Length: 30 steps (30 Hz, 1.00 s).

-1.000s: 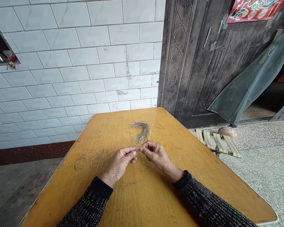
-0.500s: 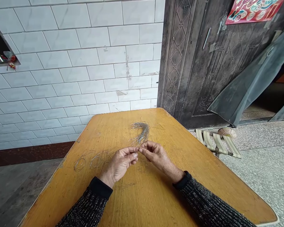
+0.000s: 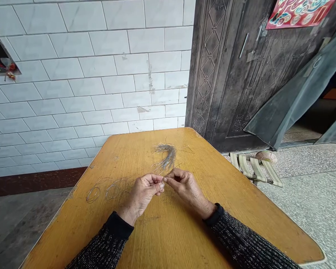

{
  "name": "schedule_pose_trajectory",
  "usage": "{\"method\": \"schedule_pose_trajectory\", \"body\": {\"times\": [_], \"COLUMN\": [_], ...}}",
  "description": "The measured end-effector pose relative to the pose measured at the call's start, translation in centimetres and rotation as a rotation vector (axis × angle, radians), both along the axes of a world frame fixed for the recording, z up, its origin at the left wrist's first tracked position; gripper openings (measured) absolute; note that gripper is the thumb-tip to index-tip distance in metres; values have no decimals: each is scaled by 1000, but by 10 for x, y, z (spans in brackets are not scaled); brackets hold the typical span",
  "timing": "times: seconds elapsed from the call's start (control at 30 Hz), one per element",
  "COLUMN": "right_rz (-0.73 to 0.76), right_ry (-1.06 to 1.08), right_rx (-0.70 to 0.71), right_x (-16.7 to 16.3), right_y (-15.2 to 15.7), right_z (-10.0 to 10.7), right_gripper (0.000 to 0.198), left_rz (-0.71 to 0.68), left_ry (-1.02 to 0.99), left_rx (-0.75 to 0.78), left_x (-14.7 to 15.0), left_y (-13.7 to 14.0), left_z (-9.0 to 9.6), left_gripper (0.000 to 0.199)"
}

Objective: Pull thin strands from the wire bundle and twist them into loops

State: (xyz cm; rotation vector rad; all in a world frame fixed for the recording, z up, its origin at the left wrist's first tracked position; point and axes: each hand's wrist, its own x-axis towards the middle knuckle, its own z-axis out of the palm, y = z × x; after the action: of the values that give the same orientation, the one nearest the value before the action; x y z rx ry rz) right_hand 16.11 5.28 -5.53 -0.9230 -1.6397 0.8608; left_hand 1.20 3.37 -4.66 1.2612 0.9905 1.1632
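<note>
My left hand (image 3: 145, 193) and my right hand (image 3: 184, 187) meet fingertip to fingertip over the middle of the table. Both are closed in a pinch on a thin wire, most of it hidden by the fingers; a short dark end (image 3: 179, 165) shows just past my right knuckles. Beyond the hands lies a curved bundle of thin grey wires (image 3: 171, 155), its ends fanned out. To the left of my left hand, several thin wire loops (image 3: 93, 194) rest on the wood, one partly behind the hand.
The yellow wooden table (image 3: 168, 239) reaches toward a white tiled wall (image 3: 112, 63). A dark carved door (image 3: 226, 74) stands at the back right, beside a grey curtain (image 3: 294, 97). On the floor to the right is a low strap stool (image 3: 256, 168).
Both hands stay pinched together, with only small finger shifts. A short dark wire end now shows beyond the right hand. The view has shifted slightly.
</note>
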Motion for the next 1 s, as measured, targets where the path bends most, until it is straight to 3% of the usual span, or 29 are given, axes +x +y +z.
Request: {"method": "schedule_pose_trajectory", "body": {"times": [0.23,0.37,0.63,0.83,1.0], "right_rz": [20,-11,-38,55,-41], "right_ry": [12,-31,-83,-72,-161], "right_rx": [-73,-14,26,17,84], "right_x": [0,2,2,0,1], "right_y": [6,8,9,7,3], "right_z": [-2,-5,-6,-4,-1], "right_gripper": [23,19,19,16,19], "left_rz": [-76,-135,-73,-23,32], "left_ry": [-186,-258,-161,-125,1], "left_rx": [-135,-178,-174,-114,-34], "left_x": [-5,-9,-6,-5,-1], "left_y": [1,3,2,2,-1], "left_z": [0,0,1,2,3], "left_gripper": [24,26,31,28,19]}}
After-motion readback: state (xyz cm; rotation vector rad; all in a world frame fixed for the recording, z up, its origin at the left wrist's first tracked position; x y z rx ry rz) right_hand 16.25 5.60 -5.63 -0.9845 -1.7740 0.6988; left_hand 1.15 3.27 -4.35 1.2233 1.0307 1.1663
